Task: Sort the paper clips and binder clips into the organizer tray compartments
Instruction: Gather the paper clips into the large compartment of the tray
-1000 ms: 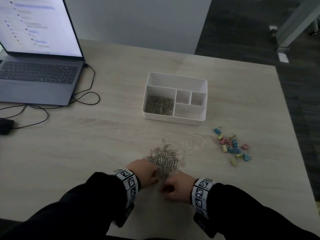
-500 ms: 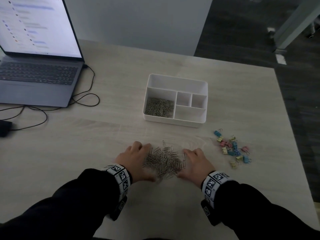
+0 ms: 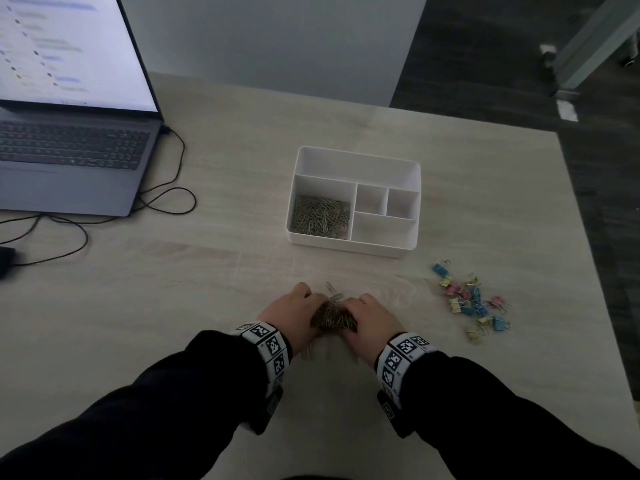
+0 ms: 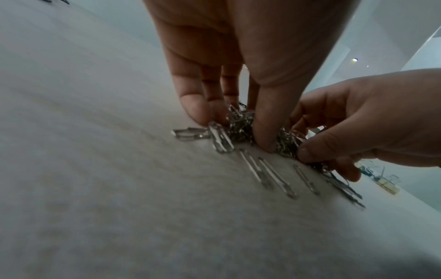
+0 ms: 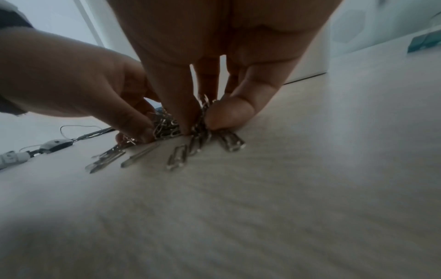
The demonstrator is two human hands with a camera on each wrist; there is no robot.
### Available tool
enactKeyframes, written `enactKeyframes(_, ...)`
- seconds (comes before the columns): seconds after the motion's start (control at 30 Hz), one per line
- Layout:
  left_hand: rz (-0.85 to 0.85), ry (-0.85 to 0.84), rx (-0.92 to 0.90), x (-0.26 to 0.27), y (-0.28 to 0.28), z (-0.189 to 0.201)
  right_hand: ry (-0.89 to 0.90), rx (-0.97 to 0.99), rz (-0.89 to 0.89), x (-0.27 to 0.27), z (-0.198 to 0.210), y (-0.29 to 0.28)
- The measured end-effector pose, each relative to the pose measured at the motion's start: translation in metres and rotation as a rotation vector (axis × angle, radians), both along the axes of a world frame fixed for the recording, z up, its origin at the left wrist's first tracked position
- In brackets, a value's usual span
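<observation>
Both hands have squeezed together — left hand [image 3: 294, 315] and right hand [image 3: 372, 318] fingers now pinch the paper clips [image 3: 333, 315] near the tabletop's front edge, likely ready for lifting to the tray [image 3: 356, 157].

You've got silver paper clips [image 3: 333, 315] on your pale wood-grain table [image 3: 207, 289], a white organizer tray [image 3: 356, 161], binder clips [image 3: 472, 301] in blue, pink and yellow, black sleeves [image 3: 173, 393], and black-and-white checker-patterned wristbands [image 3: 268, 344].
</observation>
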State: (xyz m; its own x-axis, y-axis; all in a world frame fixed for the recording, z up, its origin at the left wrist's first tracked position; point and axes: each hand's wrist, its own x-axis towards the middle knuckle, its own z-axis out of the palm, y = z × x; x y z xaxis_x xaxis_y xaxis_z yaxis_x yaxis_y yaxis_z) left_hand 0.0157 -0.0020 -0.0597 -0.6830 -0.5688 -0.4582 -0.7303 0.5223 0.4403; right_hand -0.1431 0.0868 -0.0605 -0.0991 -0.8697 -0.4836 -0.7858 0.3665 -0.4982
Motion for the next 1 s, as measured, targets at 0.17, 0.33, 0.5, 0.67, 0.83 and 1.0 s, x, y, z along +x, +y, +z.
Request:
enactKeyframes(0.17, 0.073, 0.074, 0.067, 0.002, -0.018, -0.001, -0.041, -0.001, -0.085, -0.006, 0.003, -0.010)
enactKeyframes(0.33, 0.168, 0.124, 0.109, 0.006, -0.035, 0.001, -0.164, -0.018, -0.225, -0.012, 0.006, -0.018)
enactKeyframes(0.5, 0.298, 0.235, 0.192, 0.007, -0.055, 0.010, -0.298, -0.062, -0.406, -0.016, 0.012, -0.034)
enactKeyframes(0.67, 0.460, 0.386, 0.306, -0.003, -0.085, 0.032, -0.434, -0.105, -0.523, -0.020, 0.041, -0.068)
enactKeyframes(0.83, 0.531, 0.469, 0.278, -0.020, -0.123, 0.053, -0.455, -0.181, -0.532, -0.030, 0.060, -0.108)
enactKeyframes(1.0, 0.445, 0.408, 0.090, -0.038, -0.155, 0.059, -0.287, -0.214, -0.398, -0.034, 0.063, -0.144)
